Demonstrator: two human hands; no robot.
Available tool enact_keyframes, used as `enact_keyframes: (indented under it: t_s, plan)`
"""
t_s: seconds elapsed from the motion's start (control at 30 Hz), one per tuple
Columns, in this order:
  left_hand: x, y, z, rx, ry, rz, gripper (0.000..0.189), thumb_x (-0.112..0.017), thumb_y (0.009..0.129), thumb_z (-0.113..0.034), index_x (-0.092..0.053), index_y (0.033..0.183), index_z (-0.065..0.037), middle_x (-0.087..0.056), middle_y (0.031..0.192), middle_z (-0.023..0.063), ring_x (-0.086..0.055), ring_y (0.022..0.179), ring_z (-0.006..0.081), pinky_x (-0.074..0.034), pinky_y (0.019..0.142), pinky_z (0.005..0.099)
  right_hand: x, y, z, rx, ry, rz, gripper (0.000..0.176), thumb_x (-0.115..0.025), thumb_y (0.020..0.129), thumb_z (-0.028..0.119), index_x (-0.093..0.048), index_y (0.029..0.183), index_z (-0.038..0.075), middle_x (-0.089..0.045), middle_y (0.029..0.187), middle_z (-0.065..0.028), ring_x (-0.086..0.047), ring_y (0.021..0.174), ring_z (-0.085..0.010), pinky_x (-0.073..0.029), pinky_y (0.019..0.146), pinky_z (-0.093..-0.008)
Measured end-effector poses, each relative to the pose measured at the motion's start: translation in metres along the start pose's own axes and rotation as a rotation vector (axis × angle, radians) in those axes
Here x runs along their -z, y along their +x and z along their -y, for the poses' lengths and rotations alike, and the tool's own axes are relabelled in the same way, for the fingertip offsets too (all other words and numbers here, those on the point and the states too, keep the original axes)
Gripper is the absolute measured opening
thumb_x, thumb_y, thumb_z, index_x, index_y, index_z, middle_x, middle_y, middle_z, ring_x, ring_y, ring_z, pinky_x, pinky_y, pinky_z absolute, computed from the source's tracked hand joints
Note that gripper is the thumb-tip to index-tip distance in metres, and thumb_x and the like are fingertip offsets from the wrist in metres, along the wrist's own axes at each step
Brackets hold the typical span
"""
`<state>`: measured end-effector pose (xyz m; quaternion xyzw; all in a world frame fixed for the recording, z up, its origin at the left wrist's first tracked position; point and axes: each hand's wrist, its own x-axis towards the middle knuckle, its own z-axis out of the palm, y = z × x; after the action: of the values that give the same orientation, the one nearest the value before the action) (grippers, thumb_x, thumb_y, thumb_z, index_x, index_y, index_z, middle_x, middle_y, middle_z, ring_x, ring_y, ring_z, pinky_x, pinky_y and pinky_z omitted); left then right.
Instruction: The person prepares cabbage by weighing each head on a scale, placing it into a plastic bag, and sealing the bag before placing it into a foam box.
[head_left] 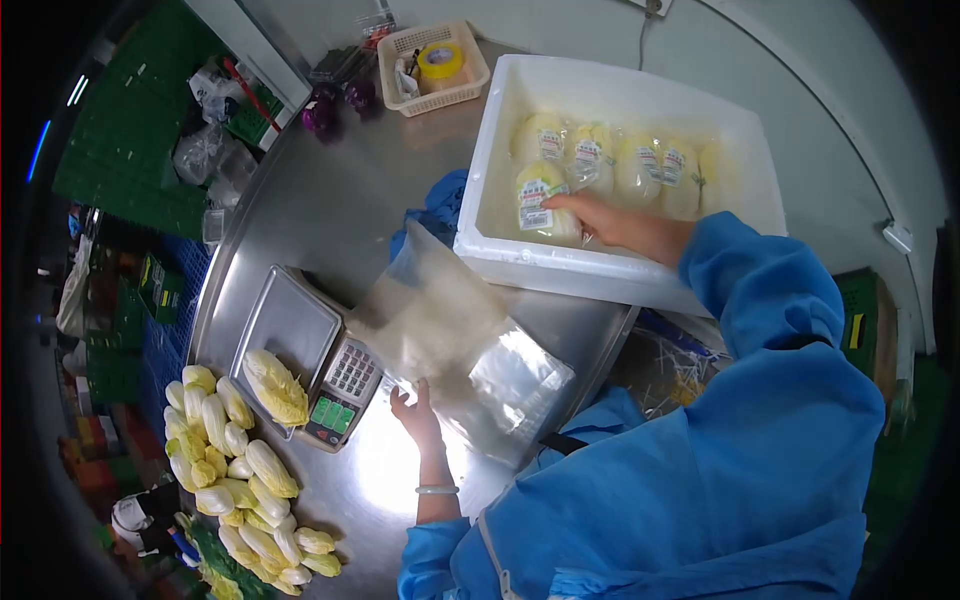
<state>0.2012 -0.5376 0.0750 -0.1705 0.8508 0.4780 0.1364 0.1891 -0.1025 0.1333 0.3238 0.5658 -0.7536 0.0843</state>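
Note:
My right hand (596, 218) reaches into a white foam box (620, 272) and grips a bagged napa cabbage (540, 188) with a printed label. More bagged, labelled cabbages (640, 168) lie side by side behind it in the box. Over the steel table, my left hand (418, 412) is open, its fingers apart and nothing visible in them. It is beside a stack of clear plastic bags (515, 385) and just right of the keypad of a weighing scale (352, 370). One unwrapped napa cabbage (274, 388) rests on the scale's near end.
A heap of small napa cabbages (240, 470) covers the table's left front. At the back stand a basket (455, 92) with yellow tape (440, 60) and two purple vegetables (320, 112). A blue cloth (440, 205) lies against the foam box. Green crates (160, 290) stand beyond the table's left edge.

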Motion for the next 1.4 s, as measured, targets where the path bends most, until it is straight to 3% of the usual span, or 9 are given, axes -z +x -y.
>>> enact_keyframes:
  t_s: [0.2, 0.27, 0.4, 0.5, 0.6, 0.73, 0.97, 1.13, 1.4]
  plan:
    - [-0.027, 0.059, 0.049, -0.208, 0.057, 0.08, 0.05, -0.07, 0.084, -0.03, -0.056, 0.122, -0.001, -0.065, 0.109, 0.0149, -0.062, 0.1, 0.0238, -0.047, 0.086, 0.0348, 0.019, 0.038, -0.028, -0.147, -0.592, -0.014, 0.081, -0.054, 0.081, 0.068, -0.053, 0.128, 0.003, -0.059, 0.117, -0.0136, -0.058, 0.104, -0.0286, -0.05, 0.085, -0.0384]
    - [-0.036, 0.071, 0.064, -0.281, 0.248, 0.096, 0.036, -0.058, 0.087, -0.02, -0.059, 0.119, -0.003, -0.068, 0.089, 0.0165, -0.066, 0.071, 0.0238, -0.052, 0.064, 0.035, 0.035, 0.047, -0.026, -0.142, -0.801, 0.07, 0.089, -0.049, 0.078, 0.077, -0.055, 0.129, 0.004, -0.059, 0.12, -0.0214, -0.062, 0.095, -0.0328, -0.05, 0.081, -0.045]
    - [0.016, 0.023, 0.005, -0.049, -0.301, 0.337, 0.033, -0.049, 0.09, -0.006, -0.052, 0.122, -0.002, -0.067, 0.09, 0.0126, -0.064, 0.068, 0.0182, -0.052, 0.058, 0.0296, 0.011, 0.036, 0.032, 0.014, -1.81, -0.073, 0.065, -0.063, 0.081, 0.057, -0.062, 0.111, 0.0, -0.067, 0.103, -0.0137, -0.067, 0.086, -0.0243, -0.052, 0.076, -0.0373]
    - [0.072, -0.014, 0.023, 0.001, -0.503, 0.436, 0.032, -0.048, 0.092, -0.004, -0.052, 0.123, 0.001, -0.066, 0.095, 0.0128, -0.064, 0.072, 0.0173, -0.052, 0.06, 0.0284, -0.071, -0.017, 0.066, 0.946, -1.426, -0.269, 0.04, -0.066, 0.086, 0.03, -0.061, 0.113, 0.001, -0.067, 0.102, -0.0119, -0.067, 0.087, -0.0197, -0.052, 0.079, -0.0336]
    - [0.122, -0.05, 0.07, 0.05, -0.515, 0.325, 0.029, -0.048, 0.093, -0.005, -0.052, 0.121, 0.002, -0.066, 0.095, 0.0126, -0.063, 0.072, 0.0174, -0.052, 0.063, 0.0283, -0.193, -0.051, 0.051, 0.837, -0.851, 0.066, 0.031, -0.064, 0.089, 0.018, -0.06, 0.116, 0.004, -0.067, 0.108, -0.0104, -0.065, 0.095, -0.0183, -0.049, 0.086, -0.03]
    - [0.173, -0.091, 0.138, 0.111, -0.544, 0.271, 0.028, -0.048, 0.094, -0.006, -0.053, 0.12, 0.002, -0.066, 0.095, 0.0122, -0.063, 0.073, 0.0175, -0.052, 0.065, 0.0287, -0.362, -0.046, -0.011, 0.755, -0.89, 0.455, 0.074, -0.07, 0.082, 0.043, -0.042, 0.135, 0.002, -0.052, 0.132, -0.0211, -0.052, 0.121, -0.0347, -0.043, 0.099, -0.0402]
    - [0.204, -0.122, 0.254, 0.227, -0.483, 0.1, 0.03, -0.055, 0.091, -0.014, -0.058, 0.116, 0.003, -0.066, 0.099, 0.0115, -0.063, 0.086, 0.0175, -0.05, 0.074, 0.0293, -0.569, 0.044, -0.077, 0.362, -0.997, 0.263, 0.112, -0.079, 0.064, 0.057, -0.025, 0.137, -0.008, -0.048, 0.13, -0.0307, -0.054, 0.119, -0.0356, -0.047, 0.094, -0.0378]
    - [0.22, -0.108, 0.233, 0.435, -0.474, 0.035, 0.042, -0.063, 0.09, -0.029, -0.059, 0.116, 0.005, -0.066, 0.103, 0.0113, -0.061, 0.096, 0.0185, -0.047, 0.084, 0.0298, -0.574, 0.041, -0.09, 0.261, -0.62, 0.422, 0.102, -0.088, 0.06, 0.035, -0.029, 0.134, -0.005, -0.054, 0.123, -0.0213, -0.057, 0.111, -0.0301, -0.049, 0.091, -0.0383]
    - [0.194, -0.086, 0.267, 0.118, -0.444, -0.062, 0.033, -0.05, 0.089, -0.001, -0.056, 0.121, 0.001, -0.065, 0.108, 0.0098, -0.061, 0.092, 0.017, -0.049, 0.08, 0.0292, -0.407, -0.113, -0.222, 0.02, -0.543, 0.708, 0.101, -0.086, 0.067, 0.025, -0.024, 0.143, -0.001, -0.046, 0.136, -0.0185, -0.046, 0.125, -0.0256, -0.037, 0.104, -0.036]
